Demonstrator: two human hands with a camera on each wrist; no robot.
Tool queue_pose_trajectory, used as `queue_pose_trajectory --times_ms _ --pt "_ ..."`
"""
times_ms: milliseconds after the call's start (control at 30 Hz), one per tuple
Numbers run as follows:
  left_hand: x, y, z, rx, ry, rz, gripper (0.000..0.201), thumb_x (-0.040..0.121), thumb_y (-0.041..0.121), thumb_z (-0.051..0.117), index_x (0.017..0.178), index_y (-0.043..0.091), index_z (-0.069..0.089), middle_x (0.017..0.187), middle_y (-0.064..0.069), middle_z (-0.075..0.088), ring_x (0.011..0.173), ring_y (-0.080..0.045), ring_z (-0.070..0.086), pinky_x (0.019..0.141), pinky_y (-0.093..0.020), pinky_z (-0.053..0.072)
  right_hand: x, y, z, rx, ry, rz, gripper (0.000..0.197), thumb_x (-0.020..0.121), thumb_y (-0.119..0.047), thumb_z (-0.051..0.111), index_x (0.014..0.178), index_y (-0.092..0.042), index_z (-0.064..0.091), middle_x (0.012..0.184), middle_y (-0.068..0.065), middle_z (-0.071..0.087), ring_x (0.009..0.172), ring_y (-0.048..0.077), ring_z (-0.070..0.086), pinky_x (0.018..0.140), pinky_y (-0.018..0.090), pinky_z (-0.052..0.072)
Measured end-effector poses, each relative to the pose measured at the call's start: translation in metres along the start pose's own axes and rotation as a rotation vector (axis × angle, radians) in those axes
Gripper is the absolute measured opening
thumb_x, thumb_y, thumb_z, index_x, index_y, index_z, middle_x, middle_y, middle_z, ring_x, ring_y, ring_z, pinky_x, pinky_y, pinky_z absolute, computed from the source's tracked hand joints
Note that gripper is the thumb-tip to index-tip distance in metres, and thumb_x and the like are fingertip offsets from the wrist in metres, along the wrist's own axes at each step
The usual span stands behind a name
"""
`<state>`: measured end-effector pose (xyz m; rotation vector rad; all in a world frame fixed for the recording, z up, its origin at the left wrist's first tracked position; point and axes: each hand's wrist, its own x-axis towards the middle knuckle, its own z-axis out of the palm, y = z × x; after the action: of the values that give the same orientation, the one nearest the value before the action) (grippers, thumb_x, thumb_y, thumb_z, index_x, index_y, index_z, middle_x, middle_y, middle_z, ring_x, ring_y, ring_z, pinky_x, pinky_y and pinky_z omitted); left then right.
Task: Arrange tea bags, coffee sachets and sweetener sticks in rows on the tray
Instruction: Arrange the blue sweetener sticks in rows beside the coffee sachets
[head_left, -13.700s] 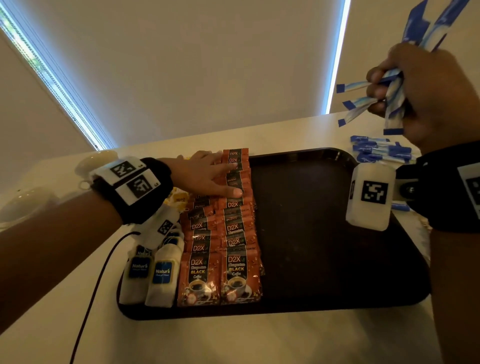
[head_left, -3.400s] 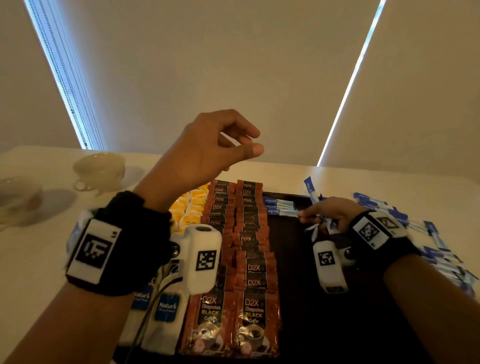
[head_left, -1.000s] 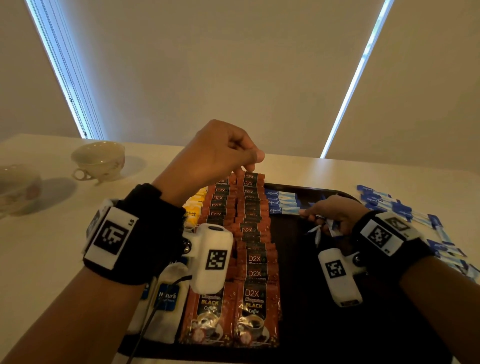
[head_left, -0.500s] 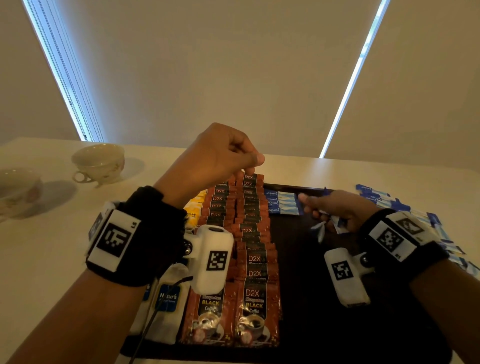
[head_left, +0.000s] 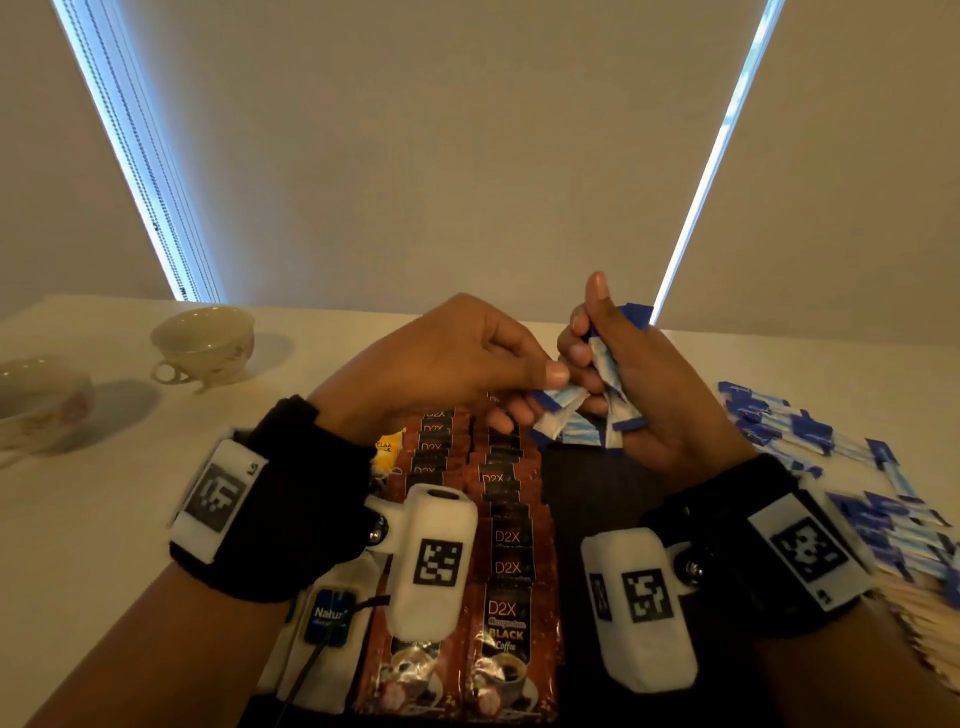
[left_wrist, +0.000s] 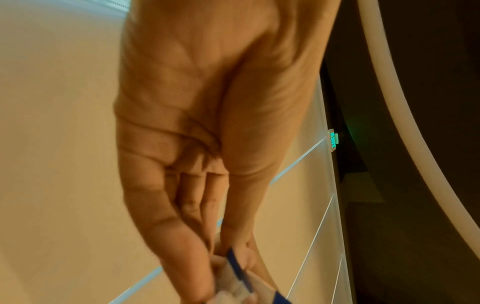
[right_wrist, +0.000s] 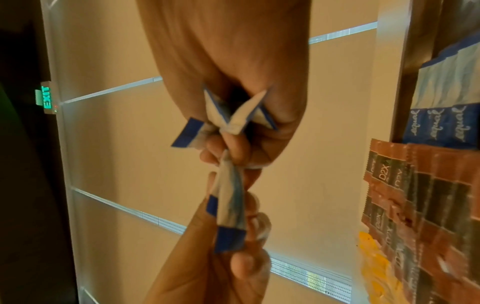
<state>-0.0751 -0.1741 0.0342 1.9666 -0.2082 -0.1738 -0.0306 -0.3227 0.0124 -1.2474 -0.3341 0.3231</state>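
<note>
While right hand (head_left: 644, 395) grips sweetener sticks (head_left: 610, 400) | left hand (head_left: 447, 358) pinches one

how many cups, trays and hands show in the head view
cups: 2
tray: 1
hands: 2, left hand and right hand, both holding sweetener sticks
total: 5

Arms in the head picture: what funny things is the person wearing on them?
Each wrist wears a wide black band with a white square tag showing a black pixel pattern. A white boxy camera with the same kind of pattern sticks out from each band. A thin black cable hangs off the left one.
</note>
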Motion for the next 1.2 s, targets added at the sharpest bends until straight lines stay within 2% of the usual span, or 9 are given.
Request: queue_pose_trajectory --times_ms 200,333,567,667,767,867,1033,1133,1200 --pt "0.004 -0.004 0.010 -0.059 -0.094 -0.079 0.030 0.076 0.027 0.067 0.094 0.003 0.067 0.081 -0.008 0.073 0.075 -0.015 0.070 0.064 -0.023 0.056 0.000 0.005 -0.004 0.109 0.016 -0.125 0.037 0.097 -0.038 0.036 0.072 -0.012 0.044 0.051 -0.002 0.043 0.037 0.005 0.038 0.033 0.015 0.035" --pt "0.010 -0.005 0.016 -0.112 -0.006 -0.076 0.015 0.079 0.020 0.067 0.084 0.006 0.066 0.074 -0.006 0.072 0.066 -0.011 0.067 0.060 -0.021 0.055 0.000 0.001 -0.007 0.085 0.023 -0.183 0.037 0.097 -0.038 0.037 0.073 -0.012 0.044 0.052 -0.002 0.043 0.039 0.006 0.040 0.034 0.016 0.034" --pt "0.005 -0.003 -0.003 0.066 0.103 0.004 0.022 0.071 0.022 0.071 0.083 0.004 0.067 0.069 -0.005 0.072 0.057 -0.009 0.064 0.056 -0.016 0.053 0.004 -0.017 -0.032 0.231 0.120 -0.200 0.035 0.096 -0.042 0.042 0.072 -0.017 0.046 0.053 -0.006 0.041 0.039 0.004 0.035 0.034 0.017 0.025" --pt "0.005 -0.004 -0.011 0.114 0.205 0.059 0.026 0.067 0.028 0.070 0.081 0.006 0.065 0.070 -0.005 0.072 0.058 -0.009 0.066 0.056 -0.017 0.054 0.006 -0.024 -0.046 0.020 0.161 -0.143 0.031 0.093 -0.040 0.050 0.074 -0.015 0.052 0.050 -0.006 0.041 0.035 0.003 0.032 0.034 0.015 0.025" --pt "0.009 -0.007 -0.011 0.295 0.402 0.215 0.014 0.077 0.027 0.072 0.077 0.017 0.063 0.071 0.002 0.068 0.062 -0.009 0.066 0.057 -0.019 0.054 0.002 -0.024 -0.045 -0.227 0.091 0.013 0.031 0.088 -0.042 0.055 0.083 -0.011 0.059 0.046 -0.006 0.038 0.035 0.005 0.031 0.033 0.015 0.026" --pt "0.011 -0.008 -0.005 0.400 0.541 0.350 0.012 0.080 0.027 0.072 0.074 0.027 0.062 0.069 0.007 0.066 0.067 -0.010 0.065 0.062 -0.027 0.055 -0.005 -0.020 -0.031 -0.294 -0.008 0.082 0.040 0.077 -0.045 0.059 0.094 -0.010 0.065 0.047 -0.004 0.035 0.041 0.006 0.035 0.036 0.016 0.028" --pt "0.011 -0.006 0.002 0.151 0.364 0.250 0.014 0.082 0.021 0.068 0.080 0.007 0.065 0.066 0.000 0.070 0.059 -0.013 0.068 0.055 -0.022 0.056 -0.006 -0.007 -0.012 -0.221 0.073 0.009 0.018 0.083 -0.027 0.066 0.082 -0.011 0.057 0.053 0.000 0.040 0.041 0.007 0.040 0.034 0.015 0.032" --pt "0.011 -0.009 0.003 0.139 0.272 0.189 0.018 0.086 0.020 0.063 0.086 0.002 0.068 0.074 -0.008 0.072 0.067 -0.018 0.071 0.062 -0.030 0.060 -0.008 -0.005 -0.008 -0.233 0.114 -0.036 0.014 0.084 -0.022 0.066 0.078 -0.013 0.058 0.058 -0.001 0.051 0.039 0.006 0.045 0.035 0.014 0.036" --pt "0.011 -0.010 0.003 0.194 0.232 0.161 0.028 0.084 0.029 0.063 0.088 0.002 0.070 0.077 -0.010 0.072 0.072 -0.020 0.071 0.066 -0.032 0.060 -0.010 -0.007 -0.008 -0.248 0.117 -0.041 0.010 0.084 -0.020 0.065 0.079 -0.014 0.060 0.049 -0.007 0.056 0.034 0.003 0.048 0.035 0.012 0.037"
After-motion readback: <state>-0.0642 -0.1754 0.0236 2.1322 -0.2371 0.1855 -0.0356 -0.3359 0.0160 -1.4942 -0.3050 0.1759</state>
